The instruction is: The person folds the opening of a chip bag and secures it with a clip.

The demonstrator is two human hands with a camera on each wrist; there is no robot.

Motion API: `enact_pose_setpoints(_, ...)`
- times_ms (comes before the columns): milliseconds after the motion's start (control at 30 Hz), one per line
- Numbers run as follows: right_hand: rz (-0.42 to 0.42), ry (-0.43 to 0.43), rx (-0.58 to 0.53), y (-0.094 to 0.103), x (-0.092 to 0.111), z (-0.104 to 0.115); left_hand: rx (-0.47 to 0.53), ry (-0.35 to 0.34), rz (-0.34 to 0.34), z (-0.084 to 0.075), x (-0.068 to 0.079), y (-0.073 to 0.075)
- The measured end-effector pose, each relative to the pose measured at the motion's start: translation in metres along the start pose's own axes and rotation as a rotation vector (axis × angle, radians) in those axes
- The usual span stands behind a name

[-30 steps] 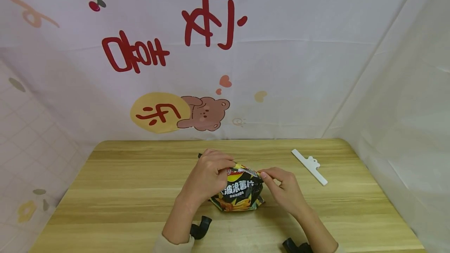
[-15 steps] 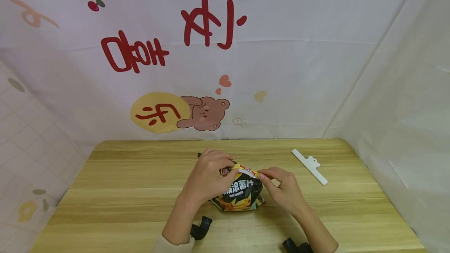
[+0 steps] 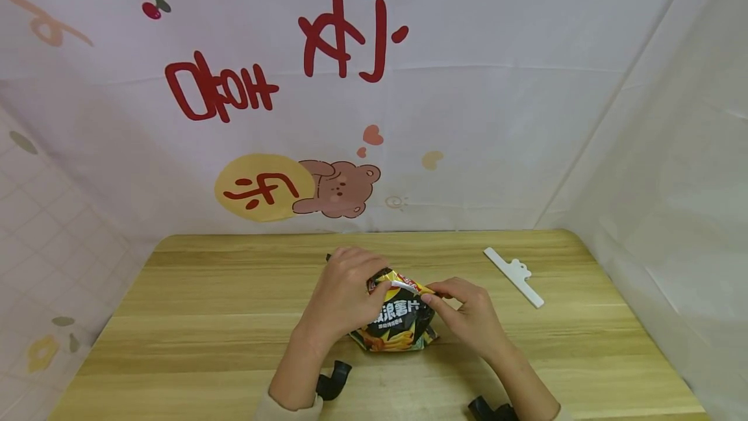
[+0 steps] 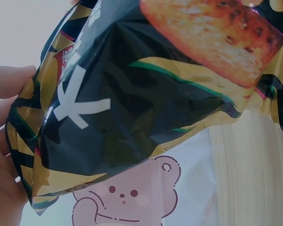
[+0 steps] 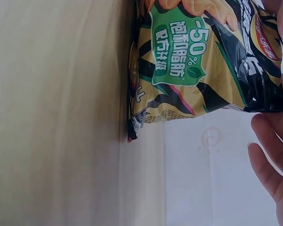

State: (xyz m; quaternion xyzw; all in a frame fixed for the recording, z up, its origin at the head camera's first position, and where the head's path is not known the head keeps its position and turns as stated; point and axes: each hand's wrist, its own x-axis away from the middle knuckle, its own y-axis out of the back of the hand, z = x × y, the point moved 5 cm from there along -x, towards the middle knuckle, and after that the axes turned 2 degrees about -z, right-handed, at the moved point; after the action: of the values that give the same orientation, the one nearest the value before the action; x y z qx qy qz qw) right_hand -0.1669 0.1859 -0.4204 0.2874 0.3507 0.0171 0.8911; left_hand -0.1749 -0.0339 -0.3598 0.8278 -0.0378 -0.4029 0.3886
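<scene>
A black and yellow chip bag (image 3: 397, 323) stands on the wooden table, its top edge folded over into a yellow strip. My left hand (image 3: 346, 294) grips the left end of that fold, thumb in front and fingers behind. At the right end my right hand (image 3: 467, 310) pinches the fold between thumb and index finger. The left wrist view shows the bag (image 4: 132, 99) close up, with fingers (image 4: 9, 84) at its rolled edge. In the right wrist view the lower corner of the bag (image 5: 179, 61) meets the table, and the hand (image 5: 278, 141) is at its top.
A white bag clip (image 3: 515, 277) lies on the table (image 3: 204, 323) to the right of the bag. Black curved pieces (image 3: 334, 381) show beside both forearms. A white printed cloth (image 3: 497, 115) hangs behind the table.
The fold along the bag's top has turned and flattened, showing a yellow and red strip. My right thumb has shifted slightly left along it; the left hand has barely moved.
</scene>
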Motion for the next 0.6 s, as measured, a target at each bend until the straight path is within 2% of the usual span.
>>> enact_pose_setpoints(100,-0.001,0.002,0.010,-0.0008,0.0003,-0.0009,-0.048,0.034,0.032,0.0004,0.0001,-0.0010)
enact_pose_setpoints(267,-0.005,-0.001,0.015,-0.0020,0.0013,-0.0022,-0.046,0.066,0.067,0.0006,0.0001,-0.0012)
enact_pose_setpoints(600,-0.016,0.011,0.033,-0.0027,0.0013,-0.0022,-0.032,0.037,0.053,0.0021,-0.0002,-0.0014)
